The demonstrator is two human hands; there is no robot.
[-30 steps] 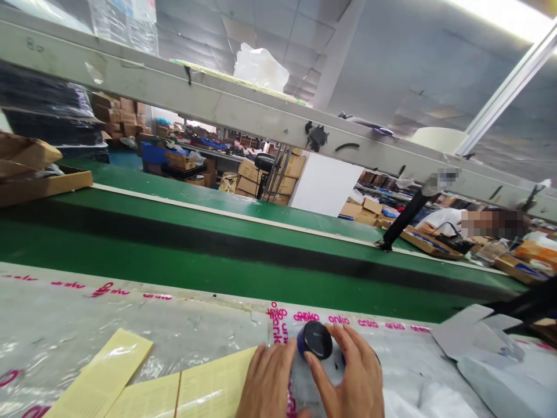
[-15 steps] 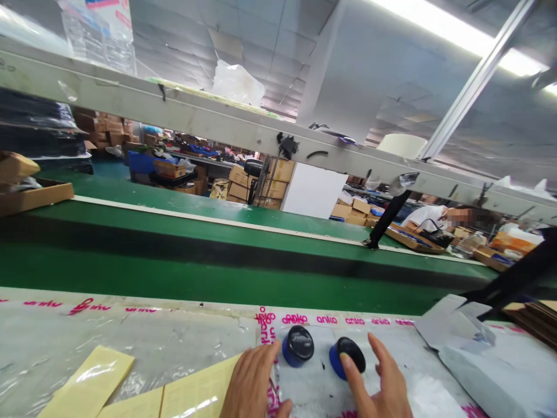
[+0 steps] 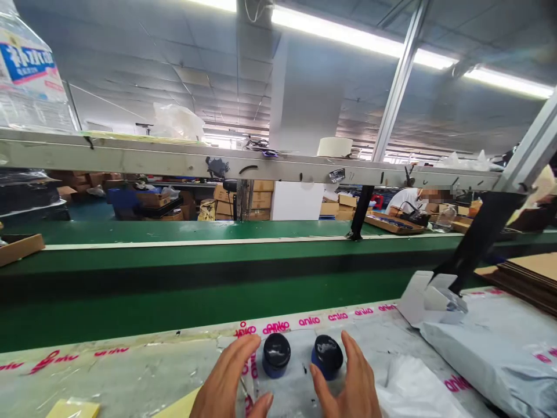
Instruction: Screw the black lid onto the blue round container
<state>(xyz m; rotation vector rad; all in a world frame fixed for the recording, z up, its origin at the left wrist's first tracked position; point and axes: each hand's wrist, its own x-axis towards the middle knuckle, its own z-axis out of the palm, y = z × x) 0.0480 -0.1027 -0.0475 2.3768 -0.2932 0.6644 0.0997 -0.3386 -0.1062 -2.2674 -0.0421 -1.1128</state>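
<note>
Two small round jars with black lids and blue bodies stand side by side on the plastic-covered table. Beside the left jar (image 3: 276, 355) is my left hand (image 3: 235, 377), its fingers stretched forward and its thumb apart, holding nothing. My right hand (image 3: 348, 380) is at the right jar (image 3: 327, 355), thumb and fingers spread around its near and right sides. Whether the fingertips touch that jar I cannot tell. Yellow paper (image 3: 178, 404) lies partly under my left hand.
A green conveyor belt (image 3: 174, 290) runs across beyond the table. White plastic bags (image 3: 491, 354) and an opened white box (image 3: 429, 299) lie at the right, near stacked cardboard (image 3: 526, 278). Overhead is a shelf rail (image 3: 174, 162). A person (image 3: 407, 200) sits farther back.
The camera view has levelled and swung. The right jar stands more upright relative to the picture, with my right hand drawn around its right side. Both hands stay near the jars.
</note>
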